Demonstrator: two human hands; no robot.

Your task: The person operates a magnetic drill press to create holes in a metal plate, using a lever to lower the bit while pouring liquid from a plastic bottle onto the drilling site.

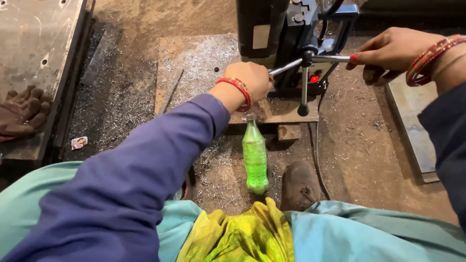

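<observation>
Both hands work the feed handle (310, 59) of the magnetic drill (291, 43): left hand (252, 80) closed round one spoke, right hand (388, 51) pinching another. The feed seems underway; next calls for steady pressure. A green bottle (255, 157) stands just below the drill.

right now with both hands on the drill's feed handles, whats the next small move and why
Probably keep turning the feed handle a little further. The left hand grips one spoke and the right hand another, the drill machine stands on the steel plate, and metal chips lie around it.
</observation>
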